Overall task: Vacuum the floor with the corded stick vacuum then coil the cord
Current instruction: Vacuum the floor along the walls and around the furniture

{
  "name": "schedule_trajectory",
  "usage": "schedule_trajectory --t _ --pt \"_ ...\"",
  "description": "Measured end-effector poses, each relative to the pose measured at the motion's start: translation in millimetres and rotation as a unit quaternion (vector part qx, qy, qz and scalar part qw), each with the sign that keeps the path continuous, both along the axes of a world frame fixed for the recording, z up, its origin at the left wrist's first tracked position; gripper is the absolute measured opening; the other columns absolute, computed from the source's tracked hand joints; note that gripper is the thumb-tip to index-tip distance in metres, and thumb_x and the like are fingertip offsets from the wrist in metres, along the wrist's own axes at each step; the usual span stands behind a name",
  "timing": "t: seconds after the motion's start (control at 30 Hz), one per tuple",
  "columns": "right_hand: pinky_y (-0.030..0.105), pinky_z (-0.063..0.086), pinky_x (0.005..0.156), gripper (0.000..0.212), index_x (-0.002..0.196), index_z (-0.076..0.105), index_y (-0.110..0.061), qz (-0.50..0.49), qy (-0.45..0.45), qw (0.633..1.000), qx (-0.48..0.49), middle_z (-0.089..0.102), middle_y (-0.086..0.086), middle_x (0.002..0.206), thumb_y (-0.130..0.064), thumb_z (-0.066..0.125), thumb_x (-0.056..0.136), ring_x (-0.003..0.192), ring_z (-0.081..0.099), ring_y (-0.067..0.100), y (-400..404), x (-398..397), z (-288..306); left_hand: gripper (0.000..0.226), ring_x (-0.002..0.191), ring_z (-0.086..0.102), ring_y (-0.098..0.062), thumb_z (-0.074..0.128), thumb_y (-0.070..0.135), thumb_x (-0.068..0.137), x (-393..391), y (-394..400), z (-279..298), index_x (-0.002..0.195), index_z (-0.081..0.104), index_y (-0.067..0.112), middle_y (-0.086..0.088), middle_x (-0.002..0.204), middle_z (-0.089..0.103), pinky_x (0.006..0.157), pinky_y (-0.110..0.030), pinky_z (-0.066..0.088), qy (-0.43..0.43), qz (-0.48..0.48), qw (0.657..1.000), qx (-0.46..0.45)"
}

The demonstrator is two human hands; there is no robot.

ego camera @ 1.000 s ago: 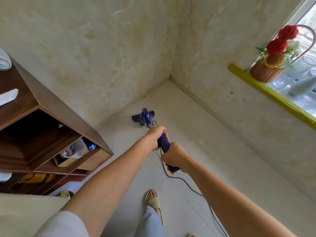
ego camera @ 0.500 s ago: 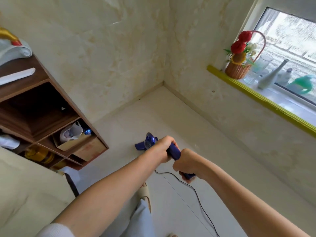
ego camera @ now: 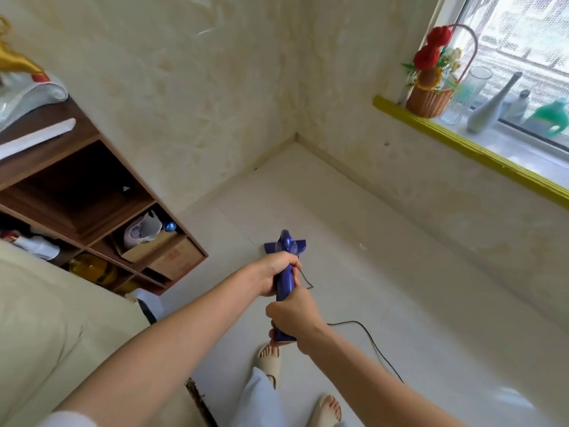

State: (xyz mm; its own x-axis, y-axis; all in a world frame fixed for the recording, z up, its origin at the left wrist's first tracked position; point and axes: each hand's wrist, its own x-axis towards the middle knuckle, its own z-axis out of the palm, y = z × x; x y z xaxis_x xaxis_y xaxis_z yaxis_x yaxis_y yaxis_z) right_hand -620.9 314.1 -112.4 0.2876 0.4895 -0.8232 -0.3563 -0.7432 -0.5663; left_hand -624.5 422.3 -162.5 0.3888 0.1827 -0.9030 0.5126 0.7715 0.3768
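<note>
I have one corded stick vacuum [ego camera: 285,283] in hand, its blue floor head [ego camera: 284,246] flat on the pale floor [ego camera: 385,303], well short of the room corner [ego camera: 295,141] and near the wooden shelf unit [ego camera: 92,204]. My left hand [ego camera: 275,274] wraps the upper shaft with fingers curled round it; my right hand [ego camera: 292,317] grips the handle end just behind, fingers closed about it. Both hands touch the vacuum, one ahead of the other.

I judge it light and rigid: it should steer easily from this two-handed hold, with the rear hand pushing. The one black cord [ego camera: 366,331] is thin and limp; it loops beside the shaft and trails over the floor away from the corner, near my two sandalled feet [ego camera: 271,355], so it could snag underfoot. For coiling, I would take it near the handle.
</note>
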Motion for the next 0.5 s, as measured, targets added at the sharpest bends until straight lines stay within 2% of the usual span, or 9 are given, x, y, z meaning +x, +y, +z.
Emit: schedule_trajectory --t 0.13,0.2,0.3,0.4,0.5 --pt "0.024 0.049 0.039 0.038 0.121 0.038 -0.01 0.013 -0.028 0.999 -0.02 0.054 0.016 0.09 0.005 0.046 0.087 0.047 0.055 0.016 30 2 -30 0.014 0.034 0.041 -0.012 0.049 0.004 0.09 4 28 -22 0.076 0.046 0.007 -0.002 0.044 0.044 0.039 -0.019 0.041 0.014 -0.018 0.999 0.035" --pt "0.026 0.051 0.042 0.033 0.116 0.038 -0.011 0.02 -0.046 0.998 -0.037 0.055 0.016 0.093 0.004 0.046 0.087 0.047 0.056 0.015 48 9 -47 0.017 0.033 0.044 -0.016 0.049 0.006 0.091 13 44 -38 0.076 0.042 0.007 -0.005 0.042 0.046 0.039 -0.02 0.042 0.009 -0.03 0.997 0.073" --pt "0.027 0.051 0.043 0.028 0.108 0.038 -0.013 0.018 -0.089 0.994 -0.054 0.054 0.012 0.086 0.003 0.046 0.086 0.049 0.056 0.017 67 23 -65 0.013 0.03 0.045 -0.017 0.046 0.003 0.093 33 60 -52 0.084 0.038 0.008 -0.008 0.044 0.046 0.036 -0.019 0.04 -0.002 -0.033 0.992 0.125" --pt "0.026 0.048 0.04 0.023 0.103 0.04 -0.012 0.018 -0.149 0.987 -0.066 0.05 0.007 0.082 0.0 0.047 0.084 0.053 0.054 0.018 80 40 -79 0.015 0.029 0.044 -0.016 0.046 0.002 0.093 57 74 -66 0.082 0.039 0.007 -0.006 0.044 0.044 0.037 -0.022 0.041 -0.008 -0.019 0.993 0.115" --pt "0.028 0.048 0.04 0.021 0.101 0.044 -0.011 0.031 -0.19 0.978 -0.077 0.05 0.007 0.079 -0.001 0.048 0.082 0.053 0.053 0.019 83 59 -85 0.022 0.039 0.045 -0.02 0.048 0.004 0.093 76 81 -75 0.073 0.041 0.007 -0.006 0.049 0.044 0.044 -0.028 0.042 -0.007 -0.012 0.996 0.091"
